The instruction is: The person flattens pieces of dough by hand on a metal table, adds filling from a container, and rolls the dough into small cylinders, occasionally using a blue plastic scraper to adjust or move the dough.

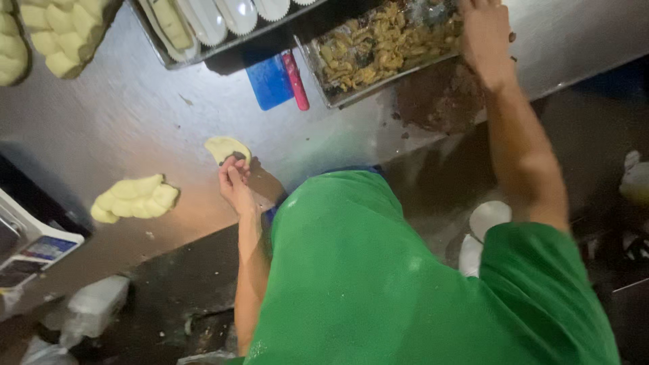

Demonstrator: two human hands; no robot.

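One small dough round, one finished crimped pastry, one metal tray of filling, one blue scraper with a red handle and one rack of white moulds lie on your steel counter. Your left hand rests its fingertips on the near edge of the dough round, fingers loosely curled, pinning it flat to the counter in front of your green shirt. The round is pale yellow, thin and oval, with a dark speck at its near edge. Your right hand reaches into the tray's right end, fingers bent down into the chopped brown filling; whether it grips any cannot be told. More crimped pastries at the top left are cut off, so their count is unclear. The mould rack is also cropped.
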